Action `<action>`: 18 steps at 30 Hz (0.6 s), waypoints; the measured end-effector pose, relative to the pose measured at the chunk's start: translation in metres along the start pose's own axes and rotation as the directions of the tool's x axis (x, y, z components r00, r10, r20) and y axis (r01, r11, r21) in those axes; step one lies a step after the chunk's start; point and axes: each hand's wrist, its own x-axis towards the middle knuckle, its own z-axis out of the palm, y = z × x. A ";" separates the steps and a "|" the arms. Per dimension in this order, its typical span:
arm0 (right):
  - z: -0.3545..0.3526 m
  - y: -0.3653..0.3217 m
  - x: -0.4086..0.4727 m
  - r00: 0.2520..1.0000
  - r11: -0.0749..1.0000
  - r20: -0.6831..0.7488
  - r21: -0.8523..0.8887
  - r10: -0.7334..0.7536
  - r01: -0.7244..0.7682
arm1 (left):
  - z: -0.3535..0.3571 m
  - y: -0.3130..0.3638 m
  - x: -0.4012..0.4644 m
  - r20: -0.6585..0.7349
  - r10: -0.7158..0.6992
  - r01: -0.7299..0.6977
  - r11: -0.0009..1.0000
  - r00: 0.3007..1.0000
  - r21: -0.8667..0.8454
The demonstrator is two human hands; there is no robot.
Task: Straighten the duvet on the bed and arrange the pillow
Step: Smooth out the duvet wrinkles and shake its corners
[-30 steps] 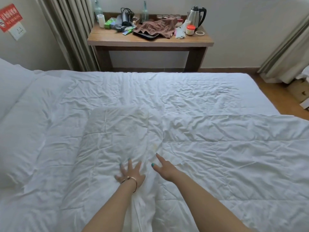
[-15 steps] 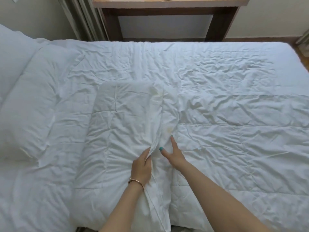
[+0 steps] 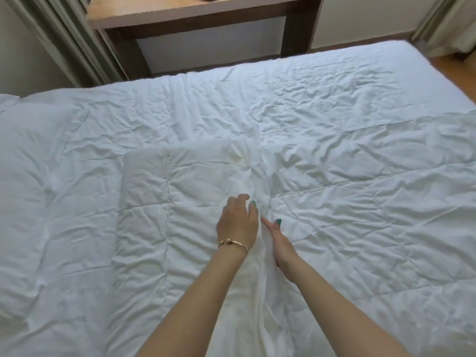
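Our left hand (image 3: 238, 222) with curled fingers grips a fold of the white quilted duvet (image 3: 334, 228); our right hand (image 3: 279, 239) presses flat beside it. We should pull evenly outward. The white pillow (image 3: 25, 163) lies far left.

Wood desk (image 3: 195, 11) btwn curtains (image 3: 59, 39); wood floor (image 3: 461, 70).

Bedroom: white-sheeted bed (image 3: 334, 104), wooden side table (image 3: 206, 19), curtains (image 3: 64, 42).
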 end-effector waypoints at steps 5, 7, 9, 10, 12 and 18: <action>0.018 0.035 0.015 0.996 0.994 -0.073 0.090 -0.057 0.063 | 0.029 -0.002 0.078 0.089 -0.223 0.154 0.862 0.971 0.484; 0.029 0.045 0.019 0.995 0.992 -0.080 0.111 -0.055 0.064 | 0.041 -0.021 0.085 0.098 -0.223 0.143 0.847 0.970 0.512; 0.033 0.045 0.017 0.994 0.985 -0.100 0.159 -0.045 0.060 | 0.041 -0.045 0.080 0.131 -0.135 0.083 0.936 0.982 0.341; 0.032 0.042 0.014 0.993 0.979 -0.112 0.193 -0.044 0.066 | 0.035 -0.054 0.074 0.118 -0.093 0.074 0.984 0.989 0.159; 0.028 0.035 0.009 0.993 0.962 -0.108 0.263 -0.052 0.079 | 0.013 -0.061 0.058 0.037 -0.107 0.113 0.952 0.994 -0.283; 0.008 0.035 0.007 0.989 0.951 -0.134 0.294 -0.061 0.098 | -0.056 0.016 0.033 -0.211 0.099 -0.227 0.616 0.972 -0.755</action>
